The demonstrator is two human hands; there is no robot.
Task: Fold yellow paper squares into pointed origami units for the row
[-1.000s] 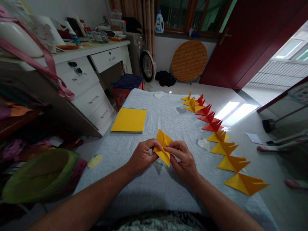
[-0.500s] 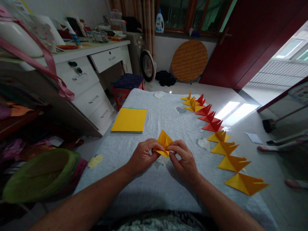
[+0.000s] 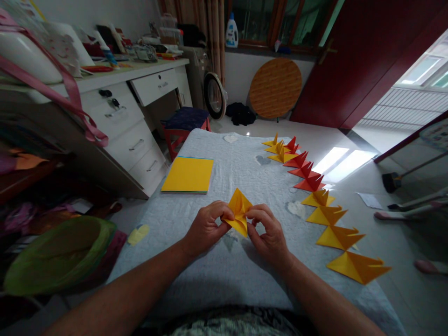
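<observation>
A folded yellow paper piece (image 3: 239, 211) is pinched between both hands just above the grey quilted table cover (image 3: 196, 280). My left hand (image 3: 206, 227) grips its left corner with thumb and fingers. My right hand (image 3: 268, 233) grips its right side, fingers curled. The piece stands as a diamond, upper point away from me, lower point toward me.
A row of folded yellow and red paper pieces (image 3: 317, 198) runs along the cover's right edge. A stack of yellow square sheets (image 3: 188, 175) lies at the far left. A white drawer desk (image 3: 129, 112) stands left, with a green bag (image 3: 56, 254) below it.
The yellow piece's lower point, tucked up half a second ago, hangs down again. Both hands stay in place; the right fingers curl a little more.
</observation>
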